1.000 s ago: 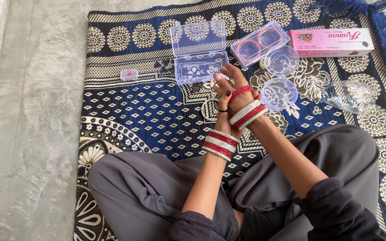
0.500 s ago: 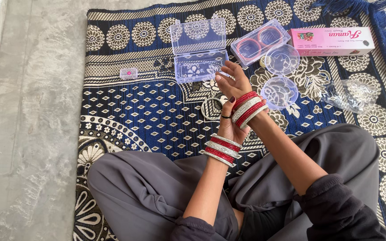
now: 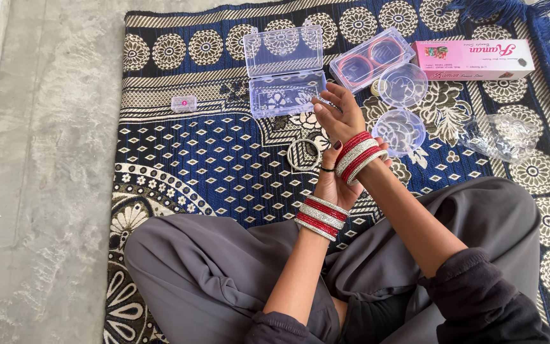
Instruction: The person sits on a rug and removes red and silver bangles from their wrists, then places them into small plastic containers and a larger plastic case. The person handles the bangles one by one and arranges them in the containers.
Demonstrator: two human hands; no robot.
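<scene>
Nearest, crossed legs in grey trousers (image 3: pixel 224 267) and dark sleeves (image 3: pixel 479 306) at the bottom edge, seated on a blue patterned rug (image 3: pixel 211 165). Left forearm rising from the lap, its wrist ringed by a stack of red and silver bangles (image 3: pixel 321 217). Left hand (image 3: pixel 332 181) closed around the right wrist, fingers pressed against a second stack of red and silver bangles (image 3: pixel 359 155) sitting there, a dark ring on one finger. Right hand (image 3: pixel 337 111) above it, open, fingers loosely spread and holding nothing, palm turned leftward. Just left of the two hands, one loose silver bangle (image 3: pixel 303 155) flat on the rug, apart from both. Just right of the right hand, a round clear lid (image 3: pixel 398 132) lying on the rug, and beyond it a second round clear container (image 3: pixel 402 85). Further right, a crumpled clear plastic wrapper (image 3: pixel 501 135). Beyond the fingertips, an open clear plastic box (image 3: pixel 284 70), lid tipped back, no bangles inside. Off to the left, a tiny clear case (image 3: pixel 184 104) with a pink dot. Farther back, another clear box (image 3: pixel 367 60) holding red bangles, and at the far right a long pink carton (image 3: pixel 472 59). Bare grey concrete floor (image 3: pixel 39 172) along the left side.
</scene>
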